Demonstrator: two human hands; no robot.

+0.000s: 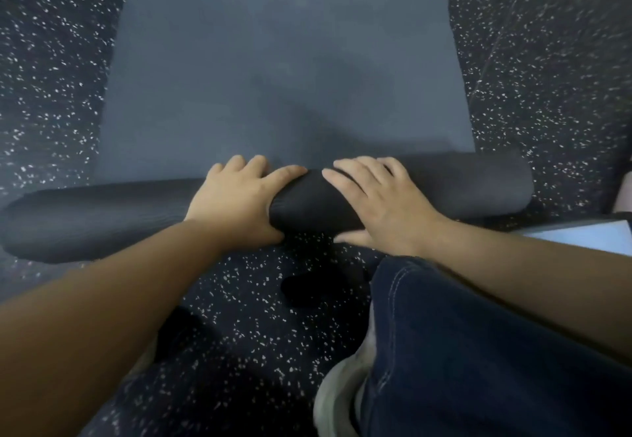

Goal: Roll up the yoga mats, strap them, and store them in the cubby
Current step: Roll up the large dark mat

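Observation:
A dark grey yoga mat [284, 70] lies on the floor, stretching away from me. Its near end is wound into a thick roll [102, 214] that runs from left to right across the view. My left hand [236, 197] grips the roll near its middle, fingers curled over the top and thumb on the near side. My right hand [379, 204] lies over the roll just to the right, fingers spread across the top and thumb against the near side at the floor. The far edge of the mat is out of view.
Black rubber flooring [246, 299] with white flecks surrounds the mat. My right knee in dark jeans [478, 351] and a pale shoe [338, 399] fill the lower right. A light blue flat object [588, 234] lies at the right edge, close behind the roll's right end.

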